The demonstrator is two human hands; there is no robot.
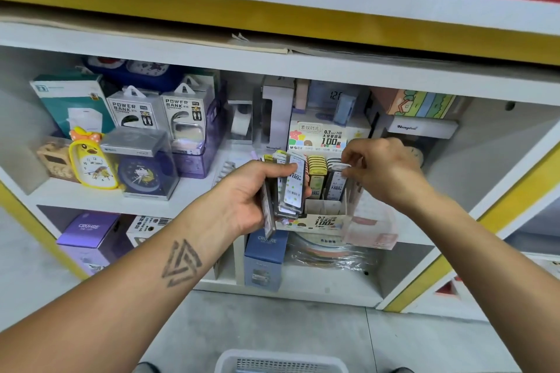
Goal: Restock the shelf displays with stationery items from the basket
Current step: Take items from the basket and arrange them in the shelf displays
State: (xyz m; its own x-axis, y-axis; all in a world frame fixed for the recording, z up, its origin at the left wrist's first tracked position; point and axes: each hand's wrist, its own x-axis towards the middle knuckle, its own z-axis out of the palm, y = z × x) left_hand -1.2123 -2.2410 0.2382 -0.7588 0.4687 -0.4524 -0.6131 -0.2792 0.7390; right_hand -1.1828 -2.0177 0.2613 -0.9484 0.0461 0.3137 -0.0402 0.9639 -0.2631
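Observation:
My left hand [247,200] grips a stack of flat pencil-lead cases [291,188] upright in front of the shelf. Just to its right stands a white cardboard display box [325,215] printed "0.7 HB 100", with yellow-topped cases [316,171] standing in its slots. My right hand [380,165] pinches the top of one lead case [338,180] standing in the box's right slot. The white basket [280,362] shows its rim on the floor at the bottom edge; I cannot see what it holds.
Power bank boxes [157,113], a yellow duck clock [91,160] and a blue clock [142,175] fill the shelf's left side. Behind the display box stands a larger lead box [321,136]. Purple and blue boxes [91,236] sit on the lower shelf.

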